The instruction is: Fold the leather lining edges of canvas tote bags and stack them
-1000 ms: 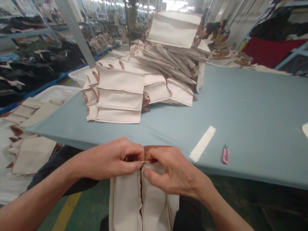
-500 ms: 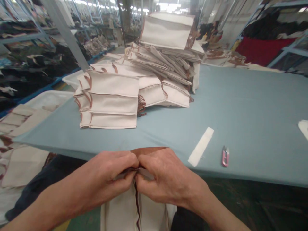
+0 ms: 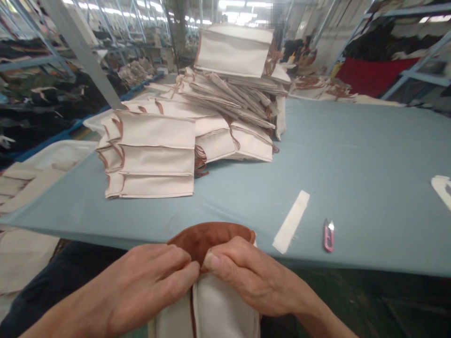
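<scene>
Canvas bag [image 3: 207, 305] held upright, long axis rising toward the worktop [image 3: 352, 188], brown rim [image 3: 211, 239] topmost; left hand [image 3: 141, 286] and right hand [image 3: 253, 274] both pinch that rim.

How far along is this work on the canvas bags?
Looks done: folded canvas bags stacked on the blue-covered table. In hand: one canvas bag, its brown edging pinched by the left hand and right hand. Apparently left: loose canvas pieces at left.

There it goes: the brown lining [image 3: 207, 241] of the canvas bag [image 3: 214, 310] now bulges up wide, while the left hand [image 3: 141, 286] and right hand [image 3: 252, 277] sit lower, no longer pinched tight together.
</scene>
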A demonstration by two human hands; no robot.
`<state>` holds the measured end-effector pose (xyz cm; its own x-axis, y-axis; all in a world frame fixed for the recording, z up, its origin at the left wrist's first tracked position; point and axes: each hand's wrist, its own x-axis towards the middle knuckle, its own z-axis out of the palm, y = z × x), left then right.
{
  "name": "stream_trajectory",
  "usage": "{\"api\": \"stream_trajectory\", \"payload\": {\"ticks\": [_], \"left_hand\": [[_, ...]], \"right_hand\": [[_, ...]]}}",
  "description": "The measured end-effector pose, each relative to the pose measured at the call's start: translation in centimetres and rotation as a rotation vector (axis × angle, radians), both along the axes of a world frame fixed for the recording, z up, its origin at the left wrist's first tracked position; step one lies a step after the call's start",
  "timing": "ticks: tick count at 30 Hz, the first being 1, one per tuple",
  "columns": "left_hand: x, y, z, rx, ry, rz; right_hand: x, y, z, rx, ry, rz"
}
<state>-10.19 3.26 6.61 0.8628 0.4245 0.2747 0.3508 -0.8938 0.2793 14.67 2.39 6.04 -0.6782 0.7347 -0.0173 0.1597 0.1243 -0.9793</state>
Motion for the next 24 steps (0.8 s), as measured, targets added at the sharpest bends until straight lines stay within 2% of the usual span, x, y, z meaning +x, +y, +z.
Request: {"api": "stream_trajectory", "payload": {"ticks": [2,4,6,10,13,17,20,24], "left_hand": [[0.1,0.1,0.1,-0.006,0.001,-0.019],[0.1,0.1,0.0,-0.018,0.001,-0.017],[0.1,0.2,-0.2,-0.020,-0.010,-0.007],[0.2,0.1,-0.4,0.027,-0.030,0.009],[0.3,-0.2,-0.3,0.048,-0.054,0.064],[0.0,-0.5,-0.4,0.087,-0.029,0.071],[-0.3,-0.5,-0.9,0.089,0.054,0.049],[-0.5,-0.8,-1.6,0.097,0.073,0.061]], "right_hand": [[0.3,0.0,-0.2,-0.049,0.048,0.026],[0.4,0.0,-0.4,-0.023,0.027,0.030],[0.2,-0.1,-0.3,0.125,-0.094,-0.002],[-0.7,0.0,0.1,0.531,-0.520,-0.004],[-1.6,0.2,0.5,0.637,-0.704,0.009],[-1.6,-0.7,0.9,0.507,-0.506,-0.161],[-0.9,-1.8,0.7,0.347,-0.335,-0.292],[-0.2,-2.4,-0.8,0.069,-0.221,-0.283]]}}
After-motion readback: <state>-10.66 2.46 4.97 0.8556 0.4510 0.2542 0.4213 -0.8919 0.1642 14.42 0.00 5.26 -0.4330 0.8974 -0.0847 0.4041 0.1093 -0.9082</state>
